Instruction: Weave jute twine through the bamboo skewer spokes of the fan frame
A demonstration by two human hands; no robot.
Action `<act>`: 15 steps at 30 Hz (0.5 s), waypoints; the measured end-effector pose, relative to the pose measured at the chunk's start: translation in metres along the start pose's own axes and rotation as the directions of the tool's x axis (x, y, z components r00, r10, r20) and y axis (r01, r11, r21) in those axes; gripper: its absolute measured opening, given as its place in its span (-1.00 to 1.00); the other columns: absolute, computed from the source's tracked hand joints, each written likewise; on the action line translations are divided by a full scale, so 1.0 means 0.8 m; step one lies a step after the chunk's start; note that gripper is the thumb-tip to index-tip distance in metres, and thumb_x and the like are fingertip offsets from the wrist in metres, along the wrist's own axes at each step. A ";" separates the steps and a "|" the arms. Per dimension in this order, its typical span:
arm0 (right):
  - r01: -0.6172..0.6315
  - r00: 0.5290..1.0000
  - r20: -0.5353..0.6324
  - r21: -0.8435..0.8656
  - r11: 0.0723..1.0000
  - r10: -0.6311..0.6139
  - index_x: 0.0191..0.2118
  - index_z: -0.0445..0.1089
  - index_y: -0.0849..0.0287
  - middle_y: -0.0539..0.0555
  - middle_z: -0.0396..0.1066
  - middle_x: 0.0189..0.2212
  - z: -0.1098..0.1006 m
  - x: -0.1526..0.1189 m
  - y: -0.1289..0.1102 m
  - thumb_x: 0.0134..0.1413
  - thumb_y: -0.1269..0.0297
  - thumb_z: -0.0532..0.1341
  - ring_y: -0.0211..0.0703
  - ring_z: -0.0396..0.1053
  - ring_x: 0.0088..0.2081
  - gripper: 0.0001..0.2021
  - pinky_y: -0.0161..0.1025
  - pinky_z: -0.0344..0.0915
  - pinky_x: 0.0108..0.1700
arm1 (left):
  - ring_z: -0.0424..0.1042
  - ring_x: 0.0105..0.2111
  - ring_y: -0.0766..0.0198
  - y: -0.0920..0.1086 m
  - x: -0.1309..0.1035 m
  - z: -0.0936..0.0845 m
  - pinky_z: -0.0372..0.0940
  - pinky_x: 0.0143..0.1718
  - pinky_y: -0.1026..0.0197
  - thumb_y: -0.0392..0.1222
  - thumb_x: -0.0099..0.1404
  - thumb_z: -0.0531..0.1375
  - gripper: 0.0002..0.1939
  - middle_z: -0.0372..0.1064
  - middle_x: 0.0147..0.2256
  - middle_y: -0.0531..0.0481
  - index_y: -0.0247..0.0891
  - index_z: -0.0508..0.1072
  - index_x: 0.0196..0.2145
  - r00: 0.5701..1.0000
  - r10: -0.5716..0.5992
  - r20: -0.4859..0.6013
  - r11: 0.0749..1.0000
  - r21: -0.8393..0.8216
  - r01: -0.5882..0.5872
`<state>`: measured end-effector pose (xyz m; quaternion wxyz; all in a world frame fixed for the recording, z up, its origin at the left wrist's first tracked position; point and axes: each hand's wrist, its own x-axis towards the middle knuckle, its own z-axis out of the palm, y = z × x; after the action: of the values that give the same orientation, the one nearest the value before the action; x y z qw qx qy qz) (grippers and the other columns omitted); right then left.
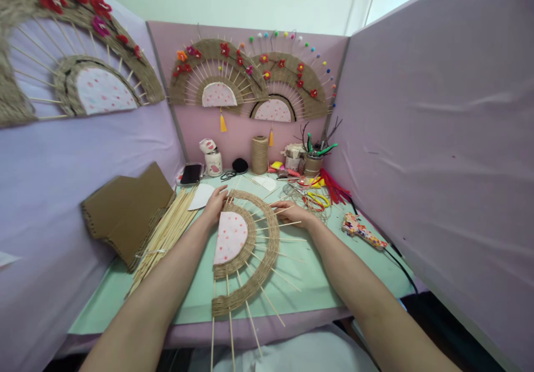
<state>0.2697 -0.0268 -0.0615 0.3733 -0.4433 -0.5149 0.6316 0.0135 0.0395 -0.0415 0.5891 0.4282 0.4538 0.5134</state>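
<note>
A half-round fan frame (pixel 273 230) made of wooden sticks and twine-wrapped bands lies tilted over the table, its straight side facing left. At its centre is a white half-circle with pink dots (pixel 230 237). Bare stick ends stick out past the outer band, some over the table's front edge. My left hand (pixel 214 205) grips the far end of the straight side, fingers partly behind it. On the curved side, my right hand (pixel 292 214) closes around the sticks near the outer band, with some fingertips hidden.
Bundled sticks (pixel 167 233) and brown cardboard (pixel 129 211) lie left. A twine spool (pixel 259 155) stands at the back. Yellow-handled scissors (pixel 317 199) and a patterned glue gun (pixel 361 231) with a cord lie right. Finished fans (pixel 219 63) hang on the partition (pixel 246 130).
</note>
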 end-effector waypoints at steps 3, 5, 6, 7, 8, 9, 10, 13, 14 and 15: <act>-0.002 1.000 0.004 0.000 1.000 0.002 -0.23 0.40 0.23 -0.22 -0.09 -0.74 0.000 0.001 0.001 -0.26 0.35 0.29 -0.49 -0.24 -0.68 -0.67 -0.42 -0.31 -0.65 | 0.29 -0.66 0.35 -0.004 0.009 0.002 0.15 -0.62 0.34 -0.22 0.06 0.16 -0.72 0.30 -0.61 0.08 -0.25 0.36 -0.21 0.998 0.070 -0.010 0.997 -0.013 -0.070; -0.004 1.000 -0.002 -0.011 1.000 0.004 -0.23 0.40 0.23 -0.21 -0.09 -0.74 0.000 0.001 0.002 -0.25 0.34 0.29 -0.49 -0.24 -0.68 -0.67 -0.42 -0.31 -0.65 | 0.28 -0.66 0.36 -0.006 0.010 0.002 0.13 -0.62 0.35 -0.23 0.03 0.17 -0.76 0.29 -0.62 0.09 -0.25 0.36 -0.27 0.995 0.104 -0.004 0.995 -0.006 -0.104; -0.007 1.000 -0.005 -0.018 1.000 0.007 -0.23 0.40 0.23 -0.21 -0.09 -0.74 0.001 0.001 0.001 -0.25 0.33 0.29 -0.49 -0.24 -0.68 -0.68 -0.42 -0.32 -0.65 | 0.27 -0.66 0.36 -0.006 0.010 0.002 0.12 -0.63 0.35 -0.22 0.02 0.17 -0.77 0.28 -0.62 0.10 -0.24 0.35 -0.29 0.993 0.115 -0.003 0.993 -0.002 -0.115; -0.011 1.000 -0.005 -0.026 1.000 0.011 -0.23 0.41 0.23 -0.21 -0.08 -0.74 0.001 0.000 0.001 -0.25 0.32 0.28 -0.49 -0.24 -0.68 -0.68 -0.42 -0.32 -0.66 | 0.27 -0.66 0.36 -0.006 0.010 0.001 0.11 -0.64 0.36 -0.21 0.02 0.18 -0.78 0.27 -0.62 0.11 -0.23 0.34 -0.31 0.993 0.119 -0.004 0.993 0.002 -0.119; -0.015 1.000 0.000 -0.036 0.999 0.015 -0.23 0.41 0.23 -0.21 -0.07 -0.74 0.001 0.000 0.001 -0.24 0.32 0.28 -0.49 -0.23 -0.69 -0.68 -0.42 -0.32 -0.66 | 0.26 -0.67 0.37 -0.006 0.009 0.000 0.09 -0.65 0.36 -0.20 0.01 0.18 -0.79 0.26 -0.62 0.12 -0.22 0.33 -0.32 0.993 0.121 -0.005 0.993 0.004 -0.121; -0.018 1.000 0.009 -0.046 0.999 0.018 -0.22 0.41 0.22 -0.20 -0.05 -0.74 0.002 -0.001 0.000 -0.24 0.31 0.28 -0.49 -0.23 -0.69 -0.67 -0.42 -0.31 -0.66 | 0.25 -0.67 0.37 -0.006 0.008 -0.001 0.07 -0.66 0.37 -0.19 0.01 0.18 -0.80 0.25 -0.62 0.13 -0.21 0.31 -0.34 0.993 0.121 -0.009 0.993 0.004 -0.121; -0.019 1.000 0.017 -0.057 0.998 0.020 -0.22 0.41 0.22 -0.20 -0.04 -0.74 0.002 -0.001 0.000 -0.23 0.30 0.28 -0.48 -0.22 -0.69 -0.67 -0.42 -0.31 -0.66 | 0.24 -0.67 0.38 -0.006 0.007 -0.002 0.06 -0.67 0.38 -0.18 0.00 0.19 -0.81 0.24 -0.61 0.14 -0.20 0.29 -0.37 0.993 0.120 -0.014 0.993 0.005 -0.120; 0.001 0.999 0.045 -0.090 0.996 0.003 -0.18 0.41 0.23 -0.18 0.01 -0.74 0.000 -0.002 -0.002 -0.19 0.27 0.26 -0.48 -0.19 -0.69 -0.65 -0.42 -0.28 -0.66 | 0.24 -0.67 0.40 -0.006 0.002 -0.007 0.02 -0.69 0.39 -0.16 0.00 0.20 -0.81 0.23 -0.57 0.15 -0.19 0.25 -0.42 0.994 0.111 -0.012 0.994 -0.013 -0.111; 0.013 0.998 0.059 -0.101 0.995 -0.007 -0.16 0.40 0.23 -0.18 0.02 -0.74 0.000 -0.002 -0.002 -0.17 0.26 0.25 -0.47 -0.18 -0.69 -0.65 -0.42 -0.27 -0.66 | 0.25 -0.66 0.40 -0.006 0.000 -0.008 0.02 -0.69 0.39 -0.16 0.00 0.20 -0.80 0.23 -0.56 0.15 -0.19 0.24 -0.42 0.994 0.106 -0.001 0.994 -0.025 -0.106; 0.024 0.997 0.077 -0.111 0.994 -0.015 -0.15 0.40 0.23 -0.17 0.03 -0.74 -0.001 -0.002 -0.001 -0.16 0.25 0.24 -0.47 -0.17 -0.69 -0.64 -0.42 -0.27 -0.66 | 0.25 -0.65 0.40 -0.006 -0.002 -0.009 0.03 -0.69 0.38 -0.15 0.00 0.20 -0.80 0.22 -0.55 0.15 -0.19 0.25 -0.41 0.995 0.101 0.013 0.994 -0.037 -0.100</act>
<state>0.2710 -0.0278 -0.0602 0.3342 -0.4343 -0.5677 0.6144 0.0072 0.0379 -0.0479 0.5736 0.4437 0.4177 0.5474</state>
